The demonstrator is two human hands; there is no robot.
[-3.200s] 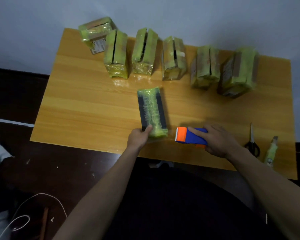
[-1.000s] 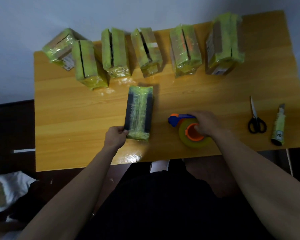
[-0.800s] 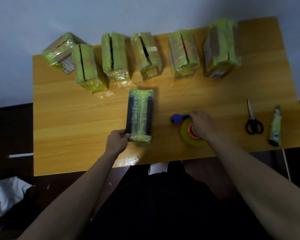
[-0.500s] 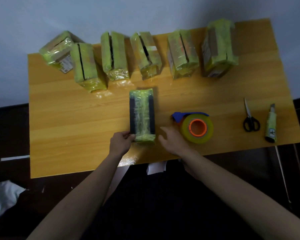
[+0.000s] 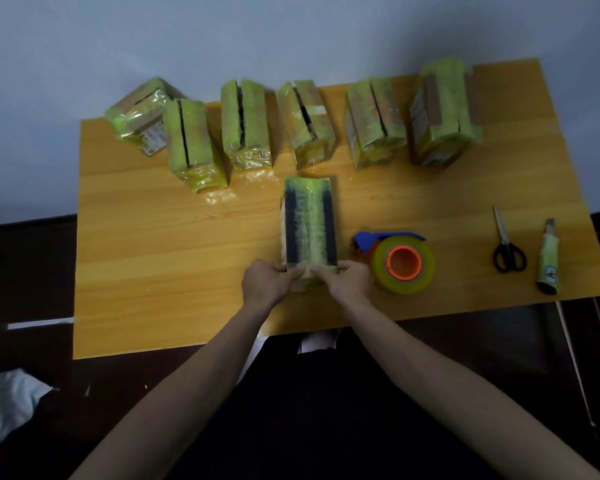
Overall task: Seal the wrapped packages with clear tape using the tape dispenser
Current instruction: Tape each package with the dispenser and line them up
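A wrapped package [image 5: 308, 225], yellow-green film with two dark stripes, lies lengthwise in the middle of the wooden table [image 5: 153, 244]. My left hand [image 5: 265, 284] grips its near left corner. My right hand [image 5: 349, 280] grips its near right corner, thumb on top of the near end. The tape dispenser [image 5: 397, 259], blue with an orange hub and a clear tape roll, lies on its side just right of the package, untouched. Several more wrapped packages [image 5: 245, 124] stand in a row along the far edge.
Black-handled scissors [image 5: 506, 249] and a utility knife [image 5: 548, 263] lie at the table's right side. A white wall rises behind the table. The near table edge runs close below my hands. A white bag [image 5: 4, 400] lies on the dark floor at the left.
My right hand laid the tape dispenser on its side, let it go and moved left onto the package's near right corner. My left hand stayed on the near left corner.
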